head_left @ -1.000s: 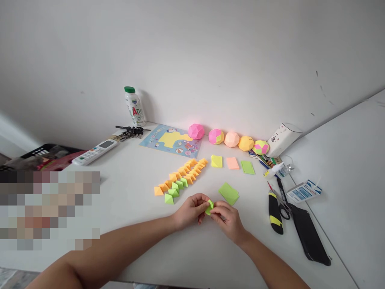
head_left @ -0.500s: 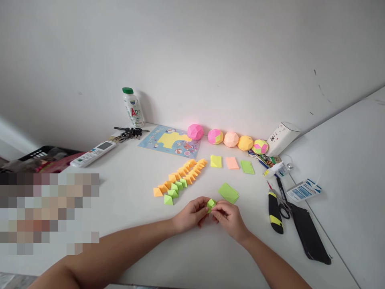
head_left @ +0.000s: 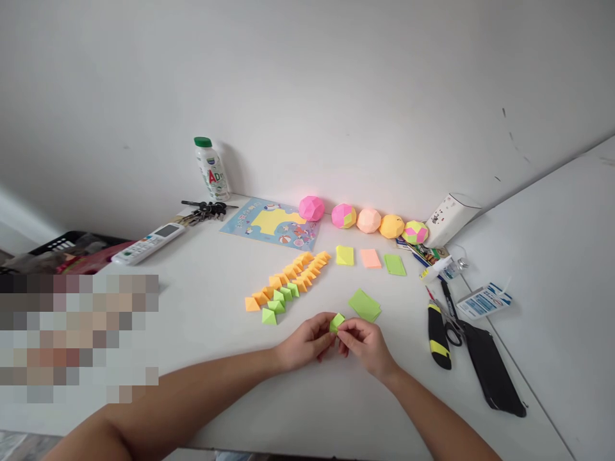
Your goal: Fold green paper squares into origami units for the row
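Note:
A small folded green paper piece point(head_left: 337, 322) is pinched between my two hands near the front middle of the table. My left hand point(head_left: 307, 342) grips its left side, and my right hand point(head_left: 368, 346) has thumb and finger closed on its right side. Just behind my right hand lie loose green sheets point(head_left: 364, 305). Left of my hands, folded orange pieces point(head_left: 290, 273) run in two slanting rows, with several folded green pieces point(head_left: 270, 315) at the near end. Yellow point(head_left: 344, 255), peach point(head_left: 371, 258) and green point(head_left: 394, 264) paper stacks sit farther back.
Several paper balls point(head_left: 369, 220) line the wall beside a blue printed sheet point(head_left: 240, 224). A bottle point(head_left: 212, 171), keys point(head_left: 206, 210) and a remote point(head_left: 148, 244) stand or lie back left. To the right are a cutter point(head_left: 438, 336), scissors point(head_left: 453, 331) and a black pouch point(head_left: 494, 371).
The green piece has turned slightly between my fingers, and my right fingertips have shifted a little on it. The view has tilted very slightly.

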A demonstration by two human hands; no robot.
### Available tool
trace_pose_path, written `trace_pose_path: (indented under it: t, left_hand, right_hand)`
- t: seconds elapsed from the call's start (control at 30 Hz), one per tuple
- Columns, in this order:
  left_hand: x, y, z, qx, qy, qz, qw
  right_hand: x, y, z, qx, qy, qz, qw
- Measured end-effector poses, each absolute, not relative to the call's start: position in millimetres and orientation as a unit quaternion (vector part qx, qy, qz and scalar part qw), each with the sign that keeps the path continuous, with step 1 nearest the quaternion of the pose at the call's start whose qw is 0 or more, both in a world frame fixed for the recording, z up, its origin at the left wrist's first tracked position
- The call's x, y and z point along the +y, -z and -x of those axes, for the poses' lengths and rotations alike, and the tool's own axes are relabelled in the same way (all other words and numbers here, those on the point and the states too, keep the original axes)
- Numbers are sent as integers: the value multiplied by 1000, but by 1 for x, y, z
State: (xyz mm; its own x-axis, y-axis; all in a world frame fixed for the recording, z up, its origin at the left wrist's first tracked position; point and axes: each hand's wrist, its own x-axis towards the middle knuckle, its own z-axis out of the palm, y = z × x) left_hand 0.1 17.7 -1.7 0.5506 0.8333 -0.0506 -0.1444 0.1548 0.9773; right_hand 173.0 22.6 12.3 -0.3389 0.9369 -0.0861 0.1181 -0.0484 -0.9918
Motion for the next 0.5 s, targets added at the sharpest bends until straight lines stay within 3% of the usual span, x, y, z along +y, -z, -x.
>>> trace_pose_path:
  t: [0.5]
  left_hand:
    - [16,2,-1,311,-349,-561,683]
  right_hand:
    - [21,-8,-169,-555,-613,416,379]
